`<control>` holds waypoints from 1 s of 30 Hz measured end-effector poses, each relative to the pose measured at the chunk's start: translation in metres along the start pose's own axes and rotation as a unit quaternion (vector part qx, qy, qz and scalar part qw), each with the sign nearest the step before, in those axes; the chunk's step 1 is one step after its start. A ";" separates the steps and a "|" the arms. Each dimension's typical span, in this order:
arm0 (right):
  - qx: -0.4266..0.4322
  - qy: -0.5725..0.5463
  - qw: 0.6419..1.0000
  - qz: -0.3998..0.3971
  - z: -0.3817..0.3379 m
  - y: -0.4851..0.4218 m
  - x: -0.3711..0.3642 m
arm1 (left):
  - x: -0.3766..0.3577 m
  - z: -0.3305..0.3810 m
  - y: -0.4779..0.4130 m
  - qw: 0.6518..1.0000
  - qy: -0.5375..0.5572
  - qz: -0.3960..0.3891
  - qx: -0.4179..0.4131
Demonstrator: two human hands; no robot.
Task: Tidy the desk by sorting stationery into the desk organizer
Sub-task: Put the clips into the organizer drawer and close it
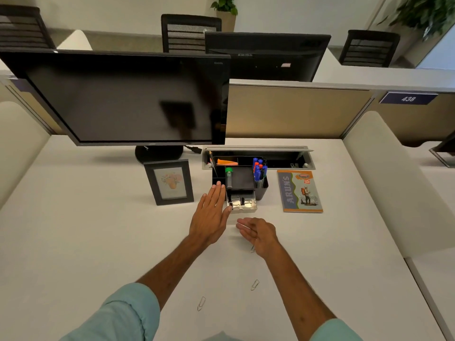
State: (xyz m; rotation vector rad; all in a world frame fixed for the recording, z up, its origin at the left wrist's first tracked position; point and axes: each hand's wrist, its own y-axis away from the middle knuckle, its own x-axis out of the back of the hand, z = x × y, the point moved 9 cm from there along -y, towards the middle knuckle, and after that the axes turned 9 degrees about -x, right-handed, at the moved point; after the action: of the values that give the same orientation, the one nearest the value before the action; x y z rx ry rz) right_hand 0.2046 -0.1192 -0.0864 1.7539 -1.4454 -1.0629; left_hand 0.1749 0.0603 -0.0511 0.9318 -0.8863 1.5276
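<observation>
A black desk organizer (242, 179) stands behind my hands, holding blue and red markers (258, 168), a green-capped glue stick (229, 177) and orange sticky notes (226, 162). Its small clear drawer (242, 205) is pulled out, with binder clips inside. My left hand (211, 212) lies flat with straight fingers against the organizer's left side, next to the drawer. My right hand (257, 232) hovers just in front of the drawer, palm turned left, fingers relaxed, holding nothing visible. Loose paper clips lie on the white desk: one (252, 249) under my right wrist, one (254, 284) nearer, one (201, 303) at front.
A dark monitor (123, 99) stands at the back left with a framed picture (169, 182) in front of it. A notebook (299, 191) lies right of the organizer. An open cable tray (283, 156) runs behind it. Cream dividers flank the desk.
</observation>
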 end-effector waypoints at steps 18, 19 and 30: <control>0.043 0.044 0.998 -0.009 -0.055 -0.024 -0.037 | -0.009 -0.010 0.002 1.000 -0.011 -0.018 0.004; 0.046 0.048 0.998 -0.011 -0.058 -0.025 -0.039 | -0.010 -0.012 0.002 1.000 -0.015 -0.020 0.003; 0.074 0.087 0.993 -0.003 -0.060 -0.032 -0.043 | -0.014 -0.014 0.004 1.000 -0.014 -0.025 -0.003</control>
State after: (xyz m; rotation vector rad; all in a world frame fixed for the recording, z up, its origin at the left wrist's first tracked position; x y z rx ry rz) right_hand 0.2689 -0.0721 -0.0764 1.9042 -1.4405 -0.8014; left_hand 0.1712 0.0664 -0.0702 0.9656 -0.8808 1.4722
